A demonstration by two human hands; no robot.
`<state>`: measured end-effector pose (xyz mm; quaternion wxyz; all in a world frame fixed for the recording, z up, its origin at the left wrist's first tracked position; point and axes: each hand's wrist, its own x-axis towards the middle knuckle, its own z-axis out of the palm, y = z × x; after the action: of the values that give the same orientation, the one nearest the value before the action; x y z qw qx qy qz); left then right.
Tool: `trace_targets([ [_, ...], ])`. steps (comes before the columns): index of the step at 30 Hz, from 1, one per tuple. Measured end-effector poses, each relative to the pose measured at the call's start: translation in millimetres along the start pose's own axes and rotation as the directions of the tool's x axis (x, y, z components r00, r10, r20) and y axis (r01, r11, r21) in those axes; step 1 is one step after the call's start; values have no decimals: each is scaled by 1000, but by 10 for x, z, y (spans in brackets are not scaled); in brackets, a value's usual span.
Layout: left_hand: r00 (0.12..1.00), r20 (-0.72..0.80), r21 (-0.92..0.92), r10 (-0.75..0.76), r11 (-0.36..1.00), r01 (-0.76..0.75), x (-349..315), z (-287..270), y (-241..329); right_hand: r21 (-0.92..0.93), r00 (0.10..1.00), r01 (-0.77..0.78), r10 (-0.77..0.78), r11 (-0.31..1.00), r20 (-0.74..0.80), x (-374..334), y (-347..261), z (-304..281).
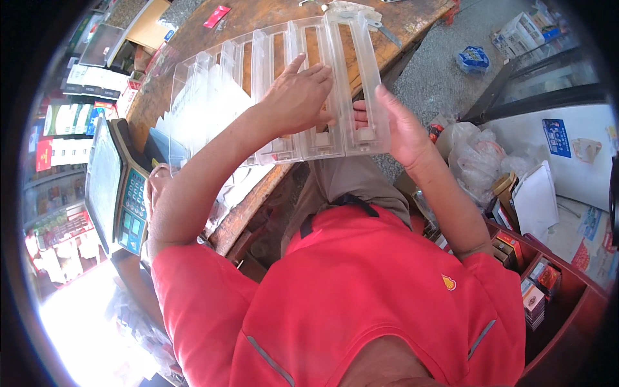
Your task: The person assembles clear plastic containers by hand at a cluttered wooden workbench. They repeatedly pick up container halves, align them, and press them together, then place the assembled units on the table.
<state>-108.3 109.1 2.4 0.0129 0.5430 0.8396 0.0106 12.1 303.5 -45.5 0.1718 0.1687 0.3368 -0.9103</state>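
A clear plastic divider tray with several long lanes lies over the wooden table, its near end sticking out past the table edge towards my lap. My left hand rests across the middle dividers with its fingers stretched out. At the right end, my right hand grips the outer wall, the thumb up along the outside and the fingertips showing through the last lane. Small pale blocks sit at the near ends of some lanes. White sheets show through the left part of the tray.
The worn wooden table carries a red packet and a knife. Left stands a scale with a keypad. Plastic bags and a red drawer with small boxes are at my right. A blue package lies on the floor.
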Motion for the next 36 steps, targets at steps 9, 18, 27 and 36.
trace_targets([
  [9, 996, 65, -31, -57, 998, 59, 72, 1, 118, -25, 1000, -27, 27, 999, -7, 61, 35, 7],
  [18, 993, 57, -93, -101, 990, 106, 79, 45, 108, -61, 999, 52, -53, 997, -10, 61, 17, 51],
  [27, 998, -17, -15, -66, 998, 65, 45, 13, 145, 183, 987, 7, -37, 983, 158, -71, 63, -140],
  [36, 992, 123, -211, -12, 977, 38, -532, -432, 572, -31, 995, 102, -103, 994, -8, -461, 481, -108],
])
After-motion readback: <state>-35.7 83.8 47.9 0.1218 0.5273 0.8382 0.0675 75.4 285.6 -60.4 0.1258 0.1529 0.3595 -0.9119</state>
